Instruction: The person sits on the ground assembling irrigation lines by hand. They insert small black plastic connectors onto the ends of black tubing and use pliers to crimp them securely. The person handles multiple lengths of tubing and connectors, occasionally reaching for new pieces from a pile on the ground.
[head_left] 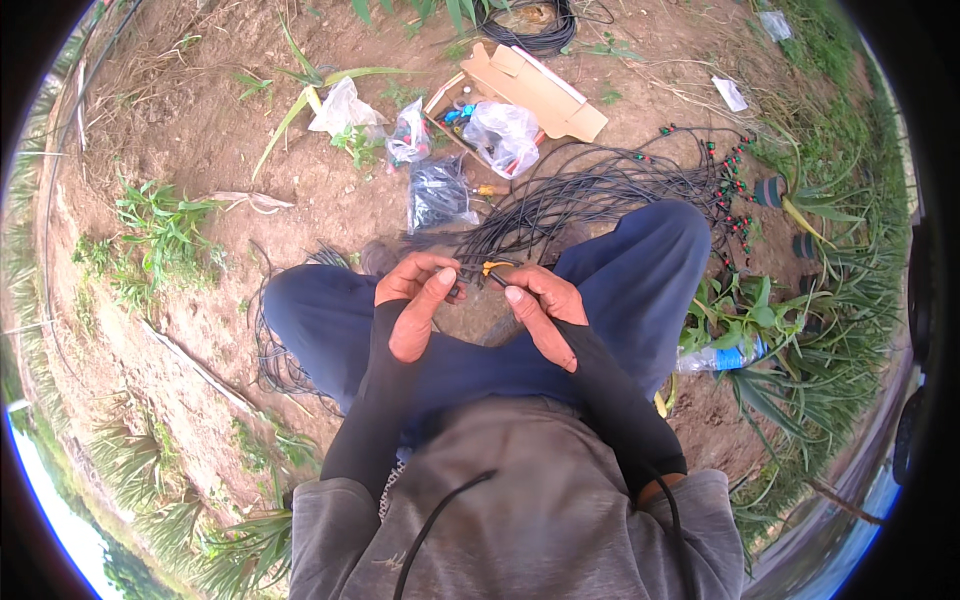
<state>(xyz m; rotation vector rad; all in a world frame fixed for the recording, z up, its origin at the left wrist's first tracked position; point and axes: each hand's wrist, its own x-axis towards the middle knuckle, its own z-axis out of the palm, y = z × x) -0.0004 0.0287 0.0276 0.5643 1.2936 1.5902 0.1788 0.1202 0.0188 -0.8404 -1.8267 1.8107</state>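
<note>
Over my lap, my left hand [416, 298] and my right hand [547, 308] face each other a short way apart, both closed in a pinch. Between the fingers of my right hand is a thin black tube, and a small orange-yellow fitting [491, 268] shows by its fingertips. My left thumb and fingers pinch a thin black piece, its end partly hidden by the fingers. Whether the two pieces touch is too small to tell. Beyond my hands lies a large bundle of thin black tubes [560, 195], its far right ends tipped with red and green fittings [733, 190].
Ahead stands an open cardboard box [540, 85] holding a clear plastic bag [503, 135] and small blue parts. Beside it lie a bag of black parts [437, 193] and a screwdriver-like handle [490, 189]. A coil of black hose [530, 38] is farther off. A plastic bottle [722, 356] lies right among plants.
</note>
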